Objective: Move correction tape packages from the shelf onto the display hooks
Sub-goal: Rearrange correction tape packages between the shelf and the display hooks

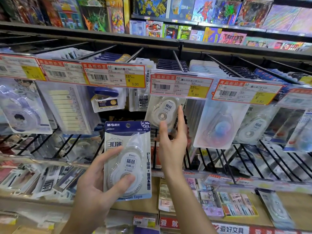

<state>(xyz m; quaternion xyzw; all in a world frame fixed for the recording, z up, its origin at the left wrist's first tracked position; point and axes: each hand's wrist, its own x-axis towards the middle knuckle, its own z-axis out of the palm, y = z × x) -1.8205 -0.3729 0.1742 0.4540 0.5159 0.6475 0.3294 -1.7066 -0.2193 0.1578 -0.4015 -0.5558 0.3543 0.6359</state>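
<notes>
My left hand [94, 186] grips a white and navy correction tape package [128, 159], upright in front of the racks, thumb pressed on its clear blister. My right hand [172, 141] is raised beside it, fingers spread, with fingertips touching the lower edge of an identical correction tape package hanging [163, 110] on a display hook [177, 60] under the 5.80 price tag [180, 85]. The hanging package's top is hidden behind that tag.
Other blister packs hang on neighbouring hooks: pastel tape packs [217, 124] to the right, sticky tabs [65, 108] and staples [106, 100] to the left. Bare black hooks [244, 159] stick out below. A lower shelf [236, 205] holds small stationery packs; toy boxes [211, 12] line the top.
</notes>
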